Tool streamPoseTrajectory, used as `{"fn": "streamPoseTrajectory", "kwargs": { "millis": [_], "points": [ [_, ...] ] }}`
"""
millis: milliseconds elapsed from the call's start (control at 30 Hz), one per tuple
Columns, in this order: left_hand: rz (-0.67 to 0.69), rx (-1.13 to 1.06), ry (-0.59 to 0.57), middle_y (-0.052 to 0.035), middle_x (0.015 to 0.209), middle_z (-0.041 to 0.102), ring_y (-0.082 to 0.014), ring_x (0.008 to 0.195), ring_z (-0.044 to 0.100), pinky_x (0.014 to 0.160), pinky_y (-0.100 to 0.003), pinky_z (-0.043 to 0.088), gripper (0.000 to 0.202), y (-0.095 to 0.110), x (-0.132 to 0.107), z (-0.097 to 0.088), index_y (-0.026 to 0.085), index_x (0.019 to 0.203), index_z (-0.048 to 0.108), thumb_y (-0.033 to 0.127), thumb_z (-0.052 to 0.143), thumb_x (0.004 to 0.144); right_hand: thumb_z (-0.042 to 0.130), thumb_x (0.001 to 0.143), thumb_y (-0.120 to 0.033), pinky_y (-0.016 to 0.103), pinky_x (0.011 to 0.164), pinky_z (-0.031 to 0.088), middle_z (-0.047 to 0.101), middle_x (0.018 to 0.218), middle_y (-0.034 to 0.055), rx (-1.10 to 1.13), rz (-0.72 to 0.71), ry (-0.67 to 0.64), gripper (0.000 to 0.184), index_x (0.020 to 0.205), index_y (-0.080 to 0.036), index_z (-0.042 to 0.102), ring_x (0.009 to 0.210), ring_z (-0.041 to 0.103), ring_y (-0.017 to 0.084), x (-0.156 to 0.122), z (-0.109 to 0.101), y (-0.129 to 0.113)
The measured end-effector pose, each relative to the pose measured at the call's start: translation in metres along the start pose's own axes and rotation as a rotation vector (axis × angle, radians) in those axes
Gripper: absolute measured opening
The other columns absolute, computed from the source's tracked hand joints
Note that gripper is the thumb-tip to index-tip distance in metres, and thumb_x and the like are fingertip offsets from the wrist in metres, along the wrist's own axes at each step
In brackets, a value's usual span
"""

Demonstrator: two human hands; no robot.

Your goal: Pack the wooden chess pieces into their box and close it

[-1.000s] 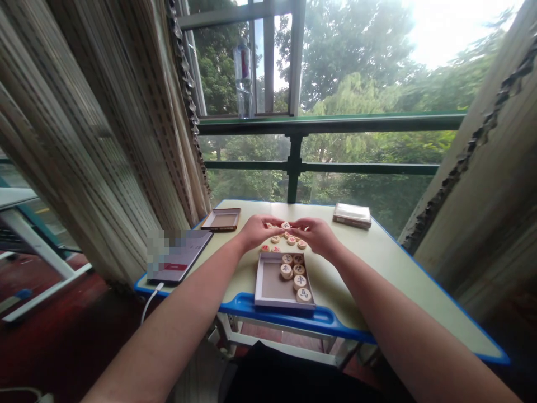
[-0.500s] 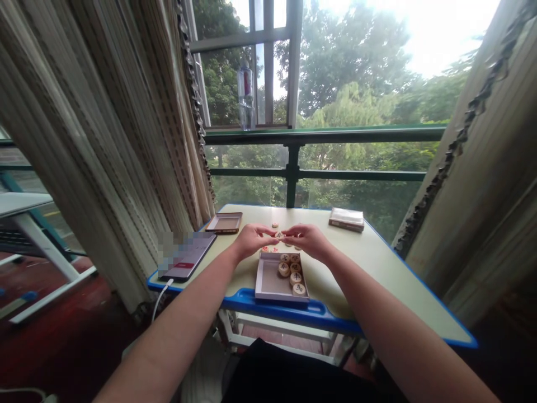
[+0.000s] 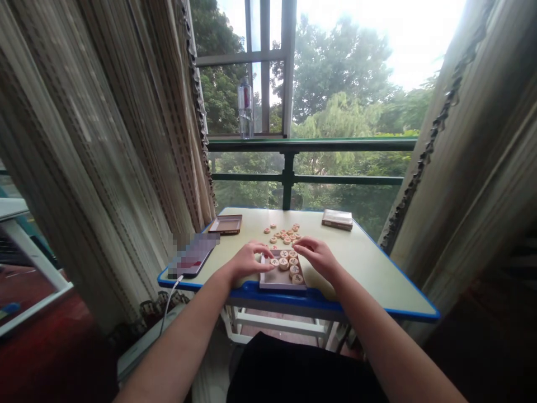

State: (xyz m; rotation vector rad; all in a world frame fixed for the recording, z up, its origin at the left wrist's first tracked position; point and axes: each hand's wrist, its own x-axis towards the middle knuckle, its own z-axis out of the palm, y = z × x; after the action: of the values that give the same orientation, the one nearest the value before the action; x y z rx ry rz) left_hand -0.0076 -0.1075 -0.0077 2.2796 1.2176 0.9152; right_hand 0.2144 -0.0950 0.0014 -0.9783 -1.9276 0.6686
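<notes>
My left hand [image 3: 248,261] reaches over the left wall of a shallow open box [image 3: 268,282]. Its thumb and fingers close around a round wooden Chinese chess piece [image 3: 274,262] with a dark character. Beside that piece, several more dark-marked chess pieces [image 3: 295,270] lie in the right and middle of the box. My right hand [image 3: 316,256] hovers at the box's far right corner, fingers curved and apart, with no piece visible in them. Beyond the box, several red-marked chess pieces [image 3: 287,240] are scattered on the table.
The pale table [image 3: 369,280] has a blue edge. A box lid [image 3: 225,224] lies at the back left, and a flat case [image 3: 337,219] at the back right. A tablet-like device [image 3: 197,257] with a white cable [image 3: 170,302] rests at the left edge.
Both hands have come nearer and moved apart. The piece held between them is now in my left hand at the box's left side. The view has shifted, uncovering the scattered red pieces.
</notes>
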Motion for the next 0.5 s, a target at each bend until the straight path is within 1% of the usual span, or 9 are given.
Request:
{"fn": "streamPoseTrajectory", "kwargs": {
  "millis": [133, 267, 400, 500],
  "points": [
    [-0.051, 0.09, -0.067, -0.0059, 0.088, 0.054, -0.0225, 0.096, 0.047, 0.089, -0.032, 0.036, 0.032, -0.005, 0.001, 0.002, 0.022, 0.076, 0.072, 0.044, 0.072, 0.054, 0.057, 0.073, -0.038, 0.028, 0.067, 0.042, 0.065, 0.076, 0.0056, -0.062, 0.037, 0.001, 0.026, 0.076, -0.014, 0.067, 0.072, 0.057, 0.017, 0.004, 0.0, 0.015],
    [-0.104, 0.055, -0.149, -0.0057, 0.09, 0.05, -0.0233, 0.099, 0.044, 0.09, -0.032, 0.035, 0.034, -0.006, 0.004, 0.001, 0.022, 0.08, 0.073, 0.044, 0.073, 0.053, 0.057, 0.073, -0.037, 0.03, 0.07, 0.041, 0.064, 0.076, 0.0051, -0.117, 0.046, -0.012, 0.025, 0.077, -0.015, 0.069, 0.074, 0.056, 0.017, 0.007, 0.003, 0.018],
    [-0.123, -0.003, -0.201, -0.0048, 0.086, 0.048, -0.0226, 0.095, 0.046, 0.086, -0.031, 0.037, 0.037, -0.005, 0.005, -0.001, 0.02, 0.082, 0.073, 0.043, 0.073, 0.053, 0.059, 0.073, -0.032, 0.035, 0.083, 0.037, 0.059, 0.085, 0.0058, -0.239, -0.038, -0.112, 0.02, 0.082, -0.02, 0.072, 0.087, 0.052, 0.019, 0.004, 0.007, 0.011],
    [-0.095, -0.03, -0.207, -0.004, 0.083, 0.047, -0.0213, 0.09, 0.047, 0.081, -0.029, 0.038, 0.038, -0.003, 0.005, -0.002, 0.02, 0.082, 0.073, 0.044, 0.073, 0.052, 0.057, 0.076, -0.033, 0.037, 0.086, 0.034, 0.055, 0.089, 0.0061, -0.304, -0.117, -0.177, 0.02, 0.086, -0.024, 0.072, 0.091, 0.048, 0.02, 0.002, 0.009, 0.007]
  ]
}}
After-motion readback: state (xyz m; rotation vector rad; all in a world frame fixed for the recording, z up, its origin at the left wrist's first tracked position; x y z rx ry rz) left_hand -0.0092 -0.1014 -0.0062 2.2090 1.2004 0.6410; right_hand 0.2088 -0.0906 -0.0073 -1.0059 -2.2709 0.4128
